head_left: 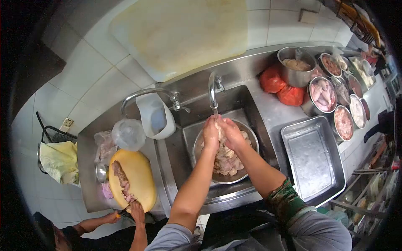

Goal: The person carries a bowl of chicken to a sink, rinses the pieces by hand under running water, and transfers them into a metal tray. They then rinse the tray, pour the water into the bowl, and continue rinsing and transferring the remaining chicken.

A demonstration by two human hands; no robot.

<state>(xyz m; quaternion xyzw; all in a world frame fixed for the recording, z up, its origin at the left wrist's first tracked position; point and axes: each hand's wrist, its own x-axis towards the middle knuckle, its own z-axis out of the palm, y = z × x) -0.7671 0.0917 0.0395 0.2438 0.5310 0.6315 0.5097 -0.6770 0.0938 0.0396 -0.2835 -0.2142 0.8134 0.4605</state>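
Head view: left hand [210, 137] and right hand [233, 134] close around pale meat [219, 130] under the tap [212, 93]. More meat, heaped without a clear long axis, lies in the bowl [198, 147] directly beneath; neither hand looks nearer.

The counter [272, 121] and sink [254, 109] are smooth metal with a dull sheen. The left tap [144, 91] and right tap [212, 90] are glossy, polished metal. The bowl [258, 147] in the sink and the tray [314, 161] at right are smooth, reflective metal. The white container [147, 109] is translucent plastic; the red bags [289, 95] are glossy, creased plastic. The far wall tiles [257, 27] are smooth and glossy. The yellow cloth [57, 161] at left is matt.
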